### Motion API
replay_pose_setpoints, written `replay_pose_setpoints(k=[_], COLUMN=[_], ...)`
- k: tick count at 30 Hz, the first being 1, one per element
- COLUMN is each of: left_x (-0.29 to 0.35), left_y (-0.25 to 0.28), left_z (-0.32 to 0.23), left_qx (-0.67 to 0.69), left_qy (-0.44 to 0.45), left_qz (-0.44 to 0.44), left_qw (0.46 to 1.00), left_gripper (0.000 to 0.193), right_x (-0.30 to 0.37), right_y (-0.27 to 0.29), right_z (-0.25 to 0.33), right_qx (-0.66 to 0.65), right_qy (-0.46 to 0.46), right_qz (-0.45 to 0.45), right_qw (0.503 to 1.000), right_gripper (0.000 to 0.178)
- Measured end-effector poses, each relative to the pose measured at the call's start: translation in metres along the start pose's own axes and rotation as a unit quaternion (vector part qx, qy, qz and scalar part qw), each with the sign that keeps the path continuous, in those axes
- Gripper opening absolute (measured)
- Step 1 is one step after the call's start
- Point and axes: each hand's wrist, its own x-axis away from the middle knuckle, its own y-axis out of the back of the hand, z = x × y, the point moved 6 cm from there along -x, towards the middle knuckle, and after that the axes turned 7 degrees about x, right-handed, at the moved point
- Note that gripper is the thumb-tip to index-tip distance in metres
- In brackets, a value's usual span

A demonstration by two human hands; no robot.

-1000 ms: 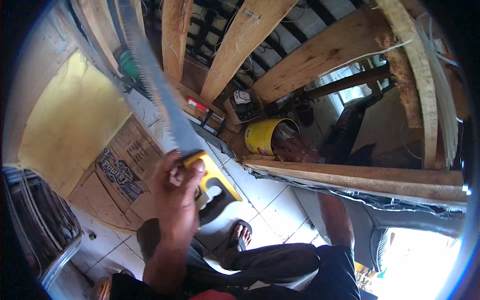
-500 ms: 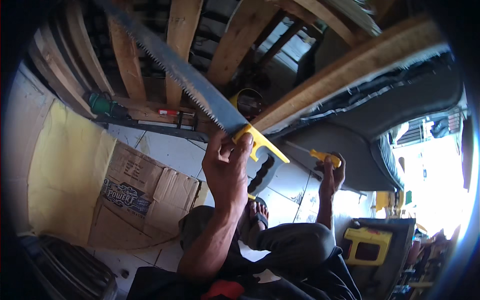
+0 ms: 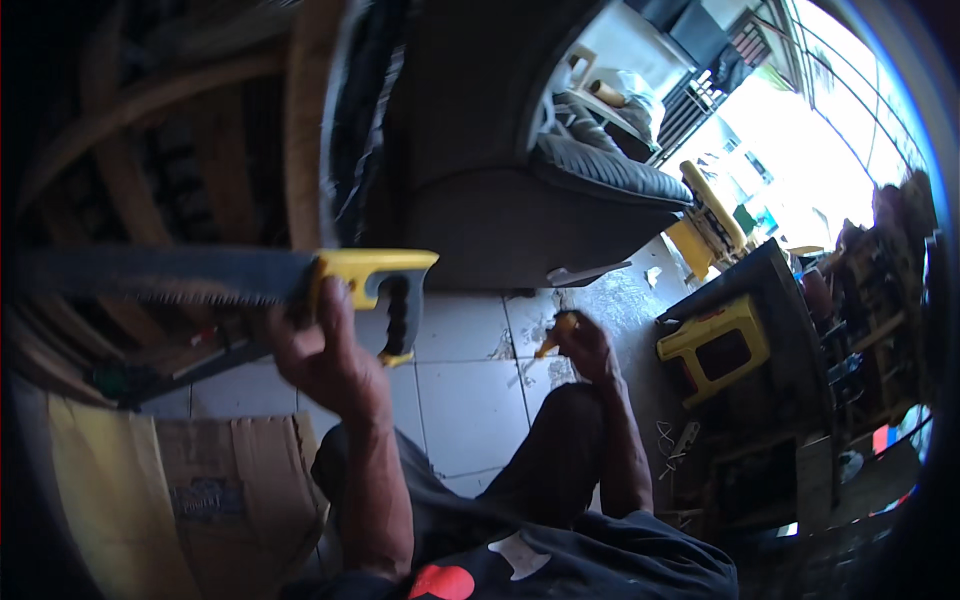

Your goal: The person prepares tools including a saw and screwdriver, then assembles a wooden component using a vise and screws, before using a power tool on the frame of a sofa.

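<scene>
Nearest, we see the person's knees (image 3: 570, 425), below and to the right of the saw (image 3: 225, 272). The left forearm rises almost straight up to the saw. Its hand (image 3: 340, 365) grips the front of the saw's yellow handle, the fingers closed with the thumb laid across where the blade begins; the grip opening stands unused. The blade runs out leftward, roughly level, teeth toward the body.

Right of the saw, and a little nearer the body, the right hand (image 3: 590, 350) is bent at the wrist above the knee. Its fingers are closed around a yellow-handled screwdriver (image 3: 551, 340), whose shaft slants down and left over the tiles.

We judge the step in hand to be managing both tools, neither visibly at work; a next move would call for settling the saw before the screwdriver hand takes on more.

Farther off, cardboard (image 3: 255, 470) lies below the saw, and beyond the saw stand a wooden frame (image 3: 308, 130) and a dark upholstered seat (image 3: 500, 225).
</scene>
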Motion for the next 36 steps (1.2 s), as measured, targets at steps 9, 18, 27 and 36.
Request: replay_pose_setpoints(k=[9,18,27,36], left_x=[0.096,0.291,0.475,0.664], left_y=[-0.104,-0.235,-0.335,-0.187], left_z=[0.046,0.187,0.323,0.438], left_qx=[-0.176,-0.324,-0.254,-0.309], left_qy=[-0.085,0.007,0.331,0.497], left_qz=[0.231,0.612,0.858,0.807], left_qw=[0.953,0.721,0.298,0.075], left_gripper=[0.034,0.020,0.037,0.054], right_x=[0.040,0.094,0.290,0.408], right_y=[0.084,0.111,0.138,0.155], right_z=[-0.108,-0.276,-0.409,-0.363], right_qx=[-0.134,-0.273,-0.330,-0.283], right_qy=[-0.138,-0.334,-0.511,-0.495], right_qz=[-0.020,-0.058,-0.297,-0.536], right_qw=[0.981,0.900,0.736,0.623], right_gripper=[0.031,0.043,0.034,0.028])
